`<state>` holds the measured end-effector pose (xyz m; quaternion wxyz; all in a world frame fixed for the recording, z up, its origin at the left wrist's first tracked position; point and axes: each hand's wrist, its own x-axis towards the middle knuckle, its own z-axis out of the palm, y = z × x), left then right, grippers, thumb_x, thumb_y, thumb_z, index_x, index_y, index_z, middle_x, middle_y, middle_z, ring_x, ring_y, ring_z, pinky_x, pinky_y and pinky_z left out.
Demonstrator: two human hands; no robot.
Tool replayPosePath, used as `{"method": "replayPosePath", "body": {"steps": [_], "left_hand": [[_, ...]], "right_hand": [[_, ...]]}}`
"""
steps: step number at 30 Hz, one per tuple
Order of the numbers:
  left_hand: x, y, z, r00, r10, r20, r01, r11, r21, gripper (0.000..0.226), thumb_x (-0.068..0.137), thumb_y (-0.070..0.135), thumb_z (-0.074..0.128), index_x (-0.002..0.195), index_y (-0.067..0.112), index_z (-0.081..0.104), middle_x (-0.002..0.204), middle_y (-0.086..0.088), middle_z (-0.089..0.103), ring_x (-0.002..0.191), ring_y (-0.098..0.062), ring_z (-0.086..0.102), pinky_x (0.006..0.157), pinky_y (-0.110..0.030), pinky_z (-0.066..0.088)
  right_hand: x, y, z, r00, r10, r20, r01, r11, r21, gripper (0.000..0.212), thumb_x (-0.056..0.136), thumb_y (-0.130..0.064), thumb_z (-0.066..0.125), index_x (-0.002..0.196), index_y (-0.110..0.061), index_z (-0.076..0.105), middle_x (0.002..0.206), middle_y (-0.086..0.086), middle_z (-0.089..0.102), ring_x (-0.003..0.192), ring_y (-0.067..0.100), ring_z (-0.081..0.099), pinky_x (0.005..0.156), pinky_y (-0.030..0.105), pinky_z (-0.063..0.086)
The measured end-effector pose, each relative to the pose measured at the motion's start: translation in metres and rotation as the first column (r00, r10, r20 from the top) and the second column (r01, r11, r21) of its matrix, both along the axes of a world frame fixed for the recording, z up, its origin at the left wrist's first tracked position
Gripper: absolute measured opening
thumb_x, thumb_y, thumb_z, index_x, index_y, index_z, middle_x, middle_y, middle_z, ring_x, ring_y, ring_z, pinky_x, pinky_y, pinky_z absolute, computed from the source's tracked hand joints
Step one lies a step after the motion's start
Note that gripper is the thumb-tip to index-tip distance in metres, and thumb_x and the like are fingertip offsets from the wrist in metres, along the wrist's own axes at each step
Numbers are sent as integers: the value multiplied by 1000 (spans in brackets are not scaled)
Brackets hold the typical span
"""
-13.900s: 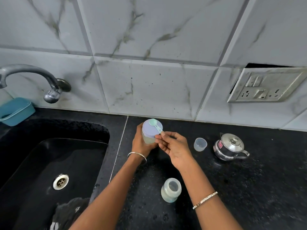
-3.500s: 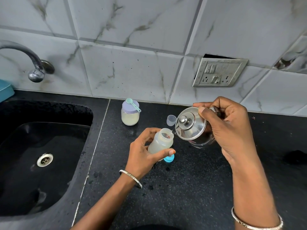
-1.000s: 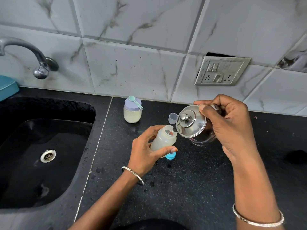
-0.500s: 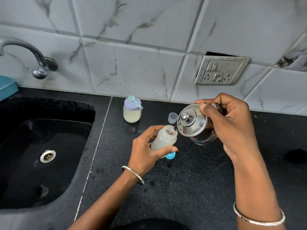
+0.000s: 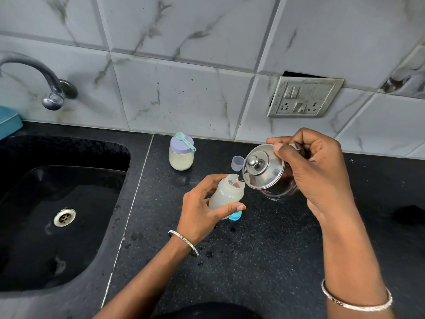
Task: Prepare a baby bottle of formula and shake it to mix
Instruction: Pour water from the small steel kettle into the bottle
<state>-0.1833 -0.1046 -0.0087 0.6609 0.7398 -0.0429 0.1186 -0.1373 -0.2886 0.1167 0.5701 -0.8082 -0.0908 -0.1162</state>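
Note:
My left hand grips an open translucent baby bottle, tilted toward the right above the black counter. My right hand holds a small steel kettle by its handle, thumb pressing the lid, tipped so its spout sits at the bottle's mouth. A thin stream of water runs into the bottle. Under the bottle a blue teat ring peeks out. A formula jar with a lilac lid stands at the back, a green scoop lying on top.
A small clear cap stands behind the kettle. The black sink with its drain lies to the left, the tap above it, a teal tub at the far left. A socket plate is on the tiled wall.
Little has changed over the last second: the kettle stays tipped at the bottle's mouth. Earlier, the scoop was at the formula jar; since then the bottle and kettle were picked up.

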Motion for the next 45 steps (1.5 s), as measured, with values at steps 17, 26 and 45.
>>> {"method": "replayPosePath", "body": {"steps": [17, 26, 45], "left_hand": [[-2, 1, -2, 1000, 14, -7, -14, 1000, 20, 56, 69, 45, 86, 117, 44, 58, 118, 26, 67, 114, -2, 63, 87, -15, 53], [-1, 0, -5, 1000, 15, -27, -15, 1000, -4, 58, 69, 38, 89, 119, 35, 62, 118, 19, 69, 114, -6, 65, 92, -30, 58], [2, 8, -7, 996, 59, -64, -59, 998, 7, 55, 68, 41, 87, 116, 32, 63, 116, 19, 70, 113, -6, 65, 89, -27, 58]], "right_hand": [[1, -2, -6, 1000, 12, 7, -12, 1000, -14, 21, 88, -9, 74, 73, -22, 68, 101, -4, 82, 100, 16, 76, 92, 56, 60], [4, -4, -10, 1000, -3, -31, 6, 994, 107, 22, 88, -5, 73, 71, -15, 64, 97, 4, 82, 105, 21, 76, 97, 51, 57], [16, -23, -31, 949, 6, -315, 180, 810, 558, 29, 95, 2, 63, 70, -12, 56, 89, 7, 81, 103, 20, 76, 89, 35, 52]]}}
